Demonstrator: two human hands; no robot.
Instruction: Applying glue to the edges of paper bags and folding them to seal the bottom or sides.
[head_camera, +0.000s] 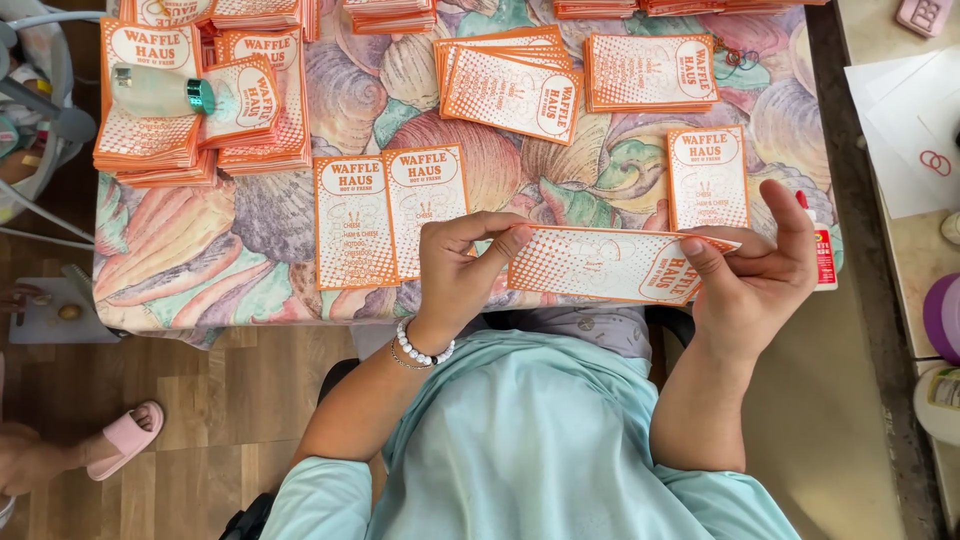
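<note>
Orange-and-white paper bag (610, 264) is pinched flat between both hands above the table's near edge, left hand (455, 275) gripping one end, right hand (755, 270) the other, over the shell-patterned tablecloth (230, 250).

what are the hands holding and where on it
One orange-and-white paper bag, lying sideways: left hand pinches its left end, right hand its right end.

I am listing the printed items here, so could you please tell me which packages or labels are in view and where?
Orange-and-white paper sleeve: held flat between left hand and right hand.
Two matching sleeves: side by side on the shell-patterned tablecloth.
Sleeve stacks: far left.
Red-and-white glue bottle: right edge.
</note>
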